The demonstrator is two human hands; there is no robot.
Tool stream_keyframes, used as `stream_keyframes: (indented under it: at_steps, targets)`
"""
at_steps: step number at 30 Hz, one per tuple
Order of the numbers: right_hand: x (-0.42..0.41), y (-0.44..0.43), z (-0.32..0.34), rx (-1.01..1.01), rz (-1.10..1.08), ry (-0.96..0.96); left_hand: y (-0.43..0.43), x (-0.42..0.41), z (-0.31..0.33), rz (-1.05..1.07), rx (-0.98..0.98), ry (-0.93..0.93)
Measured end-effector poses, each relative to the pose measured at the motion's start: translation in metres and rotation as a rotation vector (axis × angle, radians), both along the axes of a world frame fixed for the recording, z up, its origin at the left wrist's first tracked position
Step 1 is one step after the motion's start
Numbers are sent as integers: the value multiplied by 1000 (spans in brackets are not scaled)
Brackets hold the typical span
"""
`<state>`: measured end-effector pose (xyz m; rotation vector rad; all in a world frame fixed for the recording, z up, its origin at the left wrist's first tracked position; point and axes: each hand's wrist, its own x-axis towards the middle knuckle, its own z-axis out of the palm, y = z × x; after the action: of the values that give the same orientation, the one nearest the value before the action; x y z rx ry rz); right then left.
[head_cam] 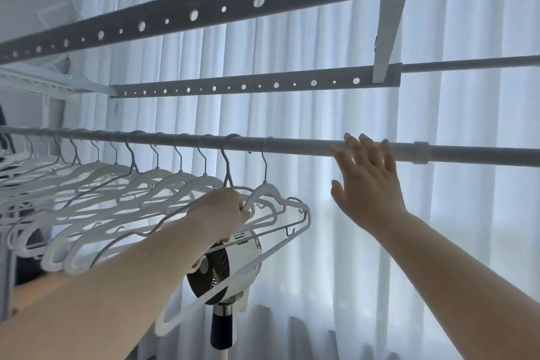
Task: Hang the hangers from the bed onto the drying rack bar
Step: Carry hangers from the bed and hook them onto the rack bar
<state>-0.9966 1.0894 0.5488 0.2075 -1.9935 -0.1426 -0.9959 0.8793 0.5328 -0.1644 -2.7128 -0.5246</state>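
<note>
A white drying rack bar [298,145] runs across the view at head height. Several white hangers [96,181] hang from its left half by grey metal hooks. My left hand [225,212] grips the shoulder of the rightmost white hanger [264,188], whose hook sits over the bar. My right hand [366,181] is raised to the bar further right with fingers spread and straight, fingertips touching the bar and holding nothing. The bed is out of view.
Two grey perforated rails [251,85] of the ceiling rack run above the bar. A white standing fan [226,269] stands below the hangers, behind my left forearm. Sheer white curtains [467,213] fill the background.
</note>
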Motion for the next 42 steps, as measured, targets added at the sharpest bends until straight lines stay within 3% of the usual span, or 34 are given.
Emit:
stream_keyframes:
  at_steps: [6,14,21,25,29,34,42]
  targets:
    - [4,-23,-3,-56,96,46,-22,23,0,60,2,58]
    - [42,-104,5,-38,322,56,-93,101,-1,128,77,279]
    - [130,-231,-10,-44,655,-252,-202,230,-35,334,103,278]
    - [189,-322,-42,-26,784,-462,-277,330,-71,519,209,196]
    - [258,-417,-92,188,870,-669,-348,444,-122,767,360,131]
    - [347,-521,-152,454,1072,-690,-408,585,-190,1112,481,68]
    - [471,-650,-241,600,1324,-968,-440,752,-285,1562,634,-67]
